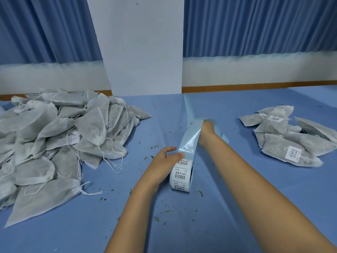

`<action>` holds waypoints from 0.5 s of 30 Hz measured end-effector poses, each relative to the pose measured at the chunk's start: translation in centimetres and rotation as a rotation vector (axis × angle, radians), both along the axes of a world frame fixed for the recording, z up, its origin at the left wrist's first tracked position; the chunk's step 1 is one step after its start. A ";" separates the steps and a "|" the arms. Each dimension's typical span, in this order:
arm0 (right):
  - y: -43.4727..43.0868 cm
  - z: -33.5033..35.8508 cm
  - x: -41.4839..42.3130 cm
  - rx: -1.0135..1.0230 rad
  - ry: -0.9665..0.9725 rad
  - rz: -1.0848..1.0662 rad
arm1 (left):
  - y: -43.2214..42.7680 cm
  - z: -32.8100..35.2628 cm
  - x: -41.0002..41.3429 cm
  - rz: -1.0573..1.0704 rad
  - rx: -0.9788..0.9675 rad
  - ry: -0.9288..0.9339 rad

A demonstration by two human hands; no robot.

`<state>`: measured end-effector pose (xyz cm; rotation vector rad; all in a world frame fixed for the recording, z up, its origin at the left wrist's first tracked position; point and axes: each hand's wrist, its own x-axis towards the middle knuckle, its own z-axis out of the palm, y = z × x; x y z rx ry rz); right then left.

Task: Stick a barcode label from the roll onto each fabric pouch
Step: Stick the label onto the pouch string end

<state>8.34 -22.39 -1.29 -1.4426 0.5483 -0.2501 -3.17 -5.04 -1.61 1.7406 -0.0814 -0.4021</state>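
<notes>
- A blue-covered table [237, 207] stands before us, backed by blue curtains [255, 24] and a white pillar [142, 42].
- At centre, we see the left hand [164, 161] holding the label roll [181, 177] on edge on the cloth, thumb over its top and fingers curled behind.
- The right hand [207, 132], further out, is closed on the bare backing strip [189, 141] that runs up from the roll; we cannot see its fingertips.
- To the left we find a large heap of unlabelled pouches [54, 139].
- Well to the right lies a smaller cluster of labelled pouches [288, 139].
- Green flecks [156, 219] dot the cloth.
</notes>
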 end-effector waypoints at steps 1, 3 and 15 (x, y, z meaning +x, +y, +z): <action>-0.2 0.0 -0.1 -0.123 0.008 0.013 | 0.0 0.0 -0.1 0.005 -0.003 -0.003; -0.8 0.0 -0.8 -0.600 0.112 0.087 | -0.1 0.0 -0.4 0.014 -0.006 -0.009; -3.4 5.5 6.0 -0.767 0.000 0.117 | -0.9 -1.0 0.5 0.050 -0.103 -0.014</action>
